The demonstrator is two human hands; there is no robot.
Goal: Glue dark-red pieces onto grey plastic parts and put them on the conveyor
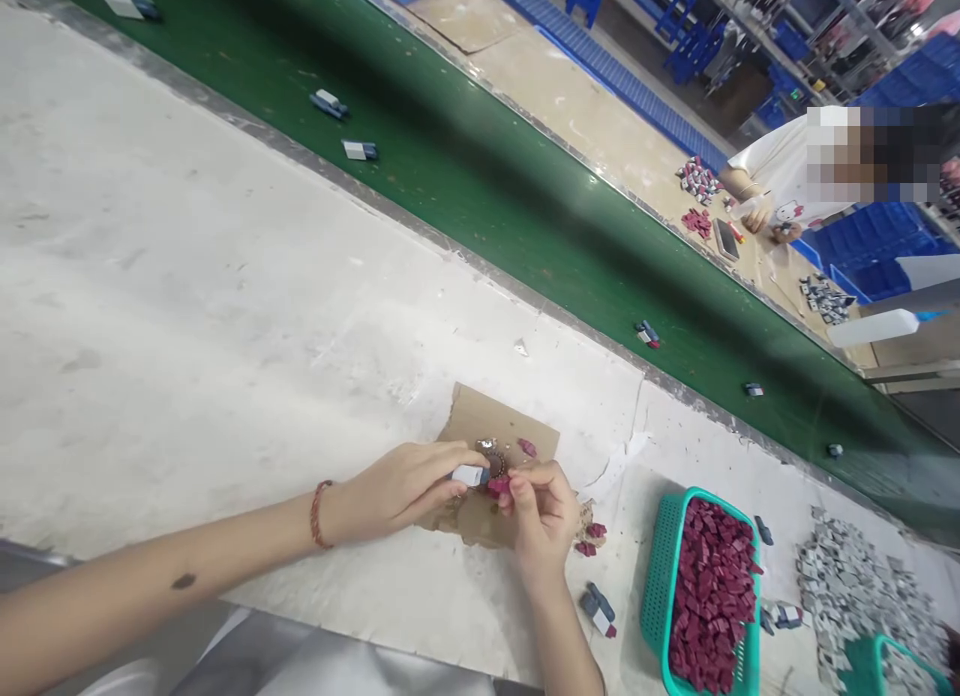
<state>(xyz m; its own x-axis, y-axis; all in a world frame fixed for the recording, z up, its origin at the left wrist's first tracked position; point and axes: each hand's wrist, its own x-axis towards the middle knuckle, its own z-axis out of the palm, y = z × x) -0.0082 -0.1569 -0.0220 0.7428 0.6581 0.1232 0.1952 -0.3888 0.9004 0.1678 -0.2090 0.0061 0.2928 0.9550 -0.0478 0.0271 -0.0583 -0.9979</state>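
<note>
My left hand (394,486) pinches a small white and blue-grey plastic part (469,475) between thumb and fingers. My right hand (546,521) has thumb and forefinger closed on a small maroon plastic piece (498,486), which sits right at the blue-grey end of that part; whether the two are joined I cannot tell. Both hands are over a torn piece of brown cardboard (480,413) on the white tabletop. On the cardboard lie a loose maroon piece (527,447) and a small shiny blob (487,444).
To the right, a green basket (654,586) holds many maroon pieces, with a heap of grey parts (855,576) beyond. A blue-grey part (598,608) lies near my right forearm. Several parts ride the green conveyor belt (480,206). Across it, a person (784,166) handles small parts.
</note>
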